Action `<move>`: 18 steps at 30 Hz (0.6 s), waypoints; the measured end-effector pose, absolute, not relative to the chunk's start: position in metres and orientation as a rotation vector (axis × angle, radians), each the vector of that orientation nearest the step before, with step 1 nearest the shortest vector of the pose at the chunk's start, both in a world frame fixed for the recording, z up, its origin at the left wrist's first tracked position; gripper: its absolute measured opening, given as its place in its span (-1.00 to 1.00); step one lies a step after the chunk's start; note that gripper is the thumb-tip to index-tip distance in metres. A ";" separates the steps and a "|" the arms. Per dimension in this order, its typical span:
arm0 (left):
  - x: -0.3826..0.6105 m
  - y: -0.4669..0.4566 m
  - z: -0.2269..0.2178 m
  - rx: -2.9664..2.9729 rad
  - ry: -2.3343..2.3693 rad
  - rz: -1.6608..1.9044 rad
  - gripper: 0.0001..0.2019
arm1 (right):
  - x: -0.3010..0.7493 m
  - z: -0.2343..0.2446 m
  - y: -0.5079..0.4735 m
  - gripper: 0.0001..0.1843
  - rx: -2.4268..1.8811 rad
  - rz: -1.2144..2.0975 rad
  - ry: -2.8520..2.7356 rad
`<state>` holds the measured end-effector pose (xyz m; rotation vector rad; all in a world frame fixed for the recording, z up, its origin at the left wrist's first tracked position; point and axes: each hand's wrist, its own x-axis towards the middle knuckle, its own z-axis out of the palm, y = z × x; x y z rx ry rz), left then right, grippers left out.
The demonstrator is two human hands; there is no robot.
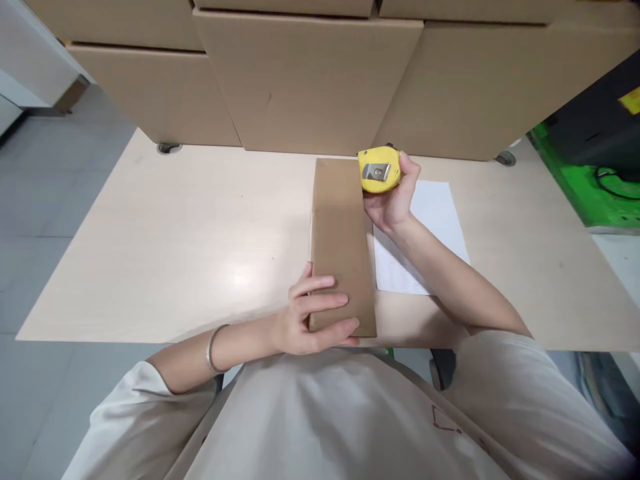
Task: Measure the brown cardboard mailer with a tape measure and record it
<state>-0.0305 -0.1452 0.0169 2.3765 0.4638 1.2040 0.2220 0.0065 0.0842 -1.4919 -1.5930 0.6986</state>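
Clerk: State of the left hand?

Inspector: The left hand [300, 325] has its fingers spread wide, resting on top, with the thumb at the near end of the brown box [340, 227].

Clerk: The box itself?

Inspector: Flat on the bench [200, 233], beneath those fingers and stretching away from them. Judged light, fairly stiff, not slippery, liable to dent; best held by its long sides.

Clerk: Further right?

Inspector: A yellow tape measure [380, 170] at the box's far right corner, held in the fingers of the right hand [395, 203]. Judged hard and compact; grip its rounded casing. Paper [435, 207] lies just right of those fingers, partly under the forearm.

Clerk: Surface and room?

Inspector: Grey floor [55, 200] well left of the left fingers; bench pale and smooth; large cartons [310, 80] beyond both hands; a green surface [580, 187] well right of the right fingers.
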 end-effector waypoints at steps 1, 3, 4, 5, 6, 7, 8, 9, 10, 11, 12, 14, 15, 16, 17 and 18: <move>-0.029 -0.146 0.014 2.433 0.421 1.250 -0.68 | 0.223 0.082 0.007 -0.03 -1.477 0.729 -1.560; -0.029 -0.148 0.010 2.505 0.380 1.272 -0.69 | 0.227 0.084 0.007 -0.01 -1.450 0.797 -1.502; -0.030 -0.149 0.011 2.523 0.369 1.245 -0.70 | 0.231 0.088 0.008 -0.02 -1.435 0.842 -1.478; -0.031 -0.148 0.013 2.518 0.375 1.222 -0.67 | 0.235 0.095 0.008 -0.04 -1.424 0.883 -1.457; -0.033 -0.147 0.018 2.479 0.404 1.235 -0.58 | 0.240 0.103 0.008 -0.08 -1.418 0.913 -1.447; -0.034 -0.143 0.024 2.398 0.466 1.283 -0.47 | 0.245 0.113 0.008 -0.15 -1.417 0.935 -1.451; -0.034 -0.136 0.031 2.269 0.552 1.373 -0.39 | 0.249 0.125 0.008 -0.22 -1.417 0.950 -1.467; -0.034 -0.126 0.040 2.107 0.648 1.476 -0.39 | 0.251 0.137 0.008 -0.30 -1.416 0.965 -1.492; -0.032 -0.113 0.048 1.934 0.742 1.556 -0.45 | 0.252 0.149 0.009 -0.37 -1.412 0.991 -1.525; -0.030 -0.096 0.057 1.786 0.800 1.615 -0.53 | 0.251 0.160 0.011 -0.42 -1.395 1.035 -1.559; -0.026 -0.078 0.063 1.722 0.825 1.568 -0.55 | 0.248 0.169 0.013 -0.47 -1.358 1.097 -1.592; -0.017 -0.038 0.070 1.657 0.863 1.416 -0.43 | 0.238 0.184 0.019 -0.53 -1.273 1.230 -1.653; -0.011 -0.020 0.069 1.641 0.857 1.361 -0.36 | 0.231 0.189 0.023 -0.55 -1.243 1.289 -1.696; -0.004 -0.005 0.067 1.637 0.837 1.326 -0.31 | 0.224 0.193 0.026 -0.55 -1.233 1.329 -1.746; 0.002 0.008 0.063 1.632 0.811 1.301 -0.28 | 0.217 0.197 0.028 -0.55 -1.245 1.347 -1.804; 0.008 0.017 0.058 1.621 0.778 1.273 -0.27 | 0.211 0.201 0.030 -0.55 -1.281 1.343 -1.868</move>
